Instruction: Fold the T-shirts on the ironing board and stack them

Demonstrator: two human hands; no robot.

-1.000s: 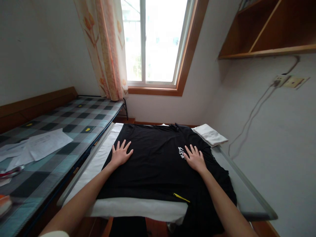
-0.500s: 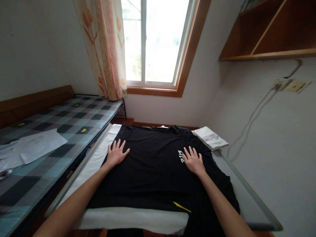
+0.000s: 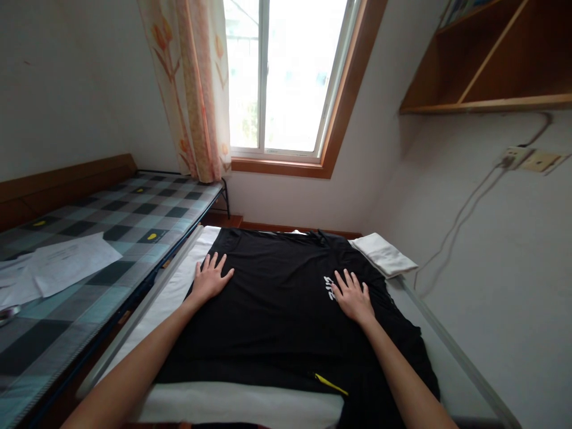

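Observation:
A black garment with white lettering and a yellow strip is spread over a table covered by a white cloth. Flat on the garment's left edge lies my left hand, its fingers spread. My right hand rests palm down beside the lettering on the right, fingers apart, partly covering it. Neither hand grips the fabric. Part of the garment hangs over the table's front edge at the lower right.
A folded white cloth sits at the table's far right corner. To the left, a bed with a checked mattress holds papers. A wooden shelf juts from the right wall above a socket with a cord. A window and curtain are ahead.
The view has shifted slightly. Both hands stay flat in nearly the same places on the garment.

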